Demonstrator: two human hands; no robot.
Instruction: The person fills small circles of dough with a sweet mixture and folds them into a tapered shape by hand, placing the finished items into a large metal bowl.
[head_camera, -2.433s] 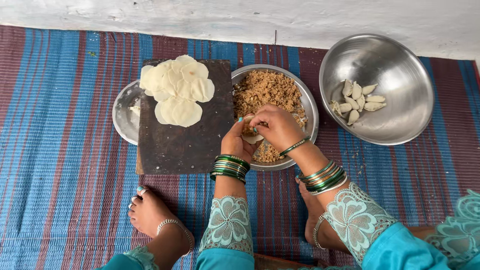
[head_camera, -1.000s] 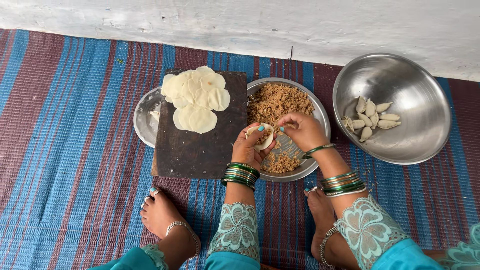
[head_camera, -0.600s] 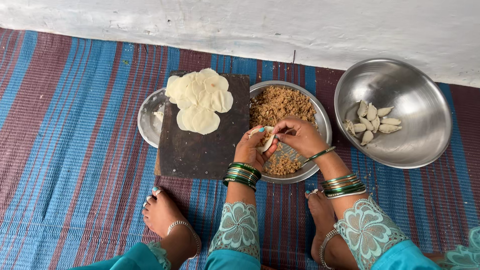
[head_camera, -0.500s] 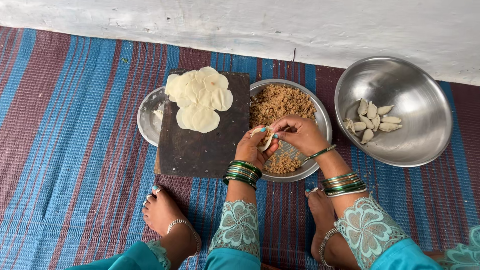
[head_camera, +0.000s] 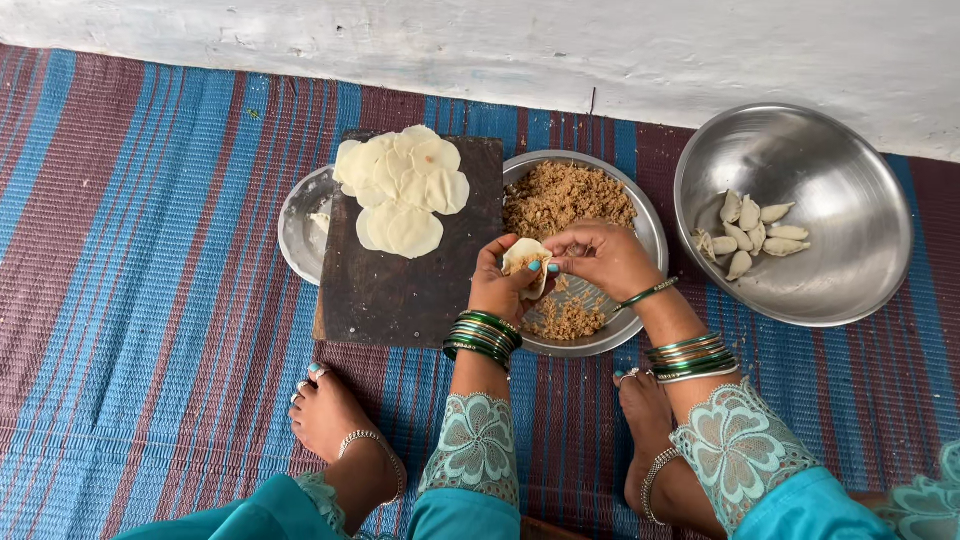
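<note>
— Over the filling plate, what sits in the hands?
— A folded dough round (head_camera: 524, 262), brown filling showing inside. The left hand (head_camera: 503, 285) cups it, fingers curled around it; the right hand (head_camera: 603, 258) pinches its edge with thumb and fingertips.
— And underneath?
— A steel plate (head_camera: 640, 215) of crumbly brown filling (head_camera: 565, 195).
— Around that?
— To the left, a dark board (head_camera: 400, 290) with flat dough rounds (head_camera: 400, 190), lying on a second steel plate (head_camera: 300, 225). To the right, a steel bowl (head_camera: 800, 150) holding finished dumplings (head_camera: 755, 230). All rests on a striped mat (head_camera: 150, 300).

A striped woven mat (head_camera: 150, 300) (blue and maroon) meets a whitewashed wall (head_camera: 500, 40).
</note>
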